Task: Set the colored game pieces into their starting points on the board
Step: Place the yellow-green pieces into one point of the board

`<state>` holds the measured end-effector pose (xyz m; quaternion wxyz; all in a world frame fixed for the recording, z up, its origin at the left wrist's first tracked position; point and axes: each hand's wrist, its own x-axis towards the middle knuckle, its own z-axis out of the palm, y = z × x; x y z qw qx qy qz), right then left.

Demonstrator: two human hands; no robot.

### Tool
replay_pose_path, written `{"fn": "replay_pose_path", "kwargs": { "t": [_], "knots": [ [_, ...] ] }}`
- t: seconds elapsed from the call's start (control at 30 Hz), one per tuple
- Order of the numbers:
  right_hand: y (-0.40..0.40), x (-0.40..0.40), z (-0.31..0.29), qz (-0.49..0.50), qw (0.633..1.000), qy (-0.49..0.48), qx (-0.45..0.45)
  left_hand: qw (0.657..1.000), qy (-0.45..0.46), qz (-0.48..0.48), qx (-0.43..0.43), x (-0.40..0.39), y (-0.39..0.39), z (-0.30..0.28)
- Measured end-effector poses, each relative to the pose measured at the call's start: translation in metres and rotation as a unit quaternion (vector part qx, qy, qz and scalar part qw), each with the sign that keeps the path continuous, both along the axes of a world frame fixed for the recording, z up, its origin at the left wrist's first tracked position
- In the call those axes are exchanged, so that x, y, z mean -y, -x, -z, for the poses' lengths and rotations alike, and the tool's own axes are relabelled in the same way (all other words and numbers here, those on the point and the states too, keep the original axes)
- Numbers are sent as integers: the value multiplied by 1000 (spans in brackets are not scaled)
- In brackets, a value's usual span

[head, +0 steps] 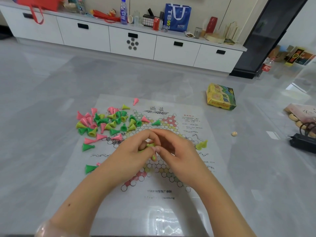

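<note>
Many loose pieces (106, 122) beside both hands (153, 149).

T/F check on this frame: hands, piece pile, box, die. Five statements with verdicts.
1. Both hands meet over the board. True: left hand and right hand touch at the fingertips.
2. The fingers hold yellow-green pieces. True.
3. The pile lies right of the hands. False: it lies to their left, on the board's far left part.
4. The box sits on the board. False: it is off it, on the floor to the far right.
5. The die is in the box. False: it lies on the floor by the board's right edge.
</note>
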<state>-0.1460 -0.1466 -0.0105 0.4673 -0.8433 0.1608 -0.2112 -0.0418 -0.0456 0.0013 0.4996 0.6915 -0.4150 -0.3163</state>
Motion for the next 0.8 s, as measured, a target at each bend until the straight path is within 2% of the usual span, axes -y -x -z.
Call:
{"fn": "replay_pose_path", "kwargs": {
  "t": [0.1, 0.23, 0.37, 0.47, 0.53, 0.67, 0.8],
  "knots": [
    [0, 1, -1, 3, 1000, 9, -7, 1000, 11, -1, -8, -2, 0, 0],
    [2, 6, 2, 52, 994, 86, -32, 999, 13, -30, 21, -3, -4, 2],
    [21, 38, -1, 219, 974, 48, 11, 995, -7, -74, 60, -4, -8, 5],
    [45, 60, -4, 357, 931, -4, 77, 992, -30, -93, 76, -3, -6, 7],
    [54, 66, -6, 407, 908, -33, 98, 991, -36, -94, 94, -2, -6, 7],
    [46, 78, -15, 378, 923, -45, 60, 990, -28, -86, 112, 1, -8, 9],
    [36, 92, -14, 329, 939, 58, -78, 989, -18, -85, 118, -1, -10, 10]
  ]
}}
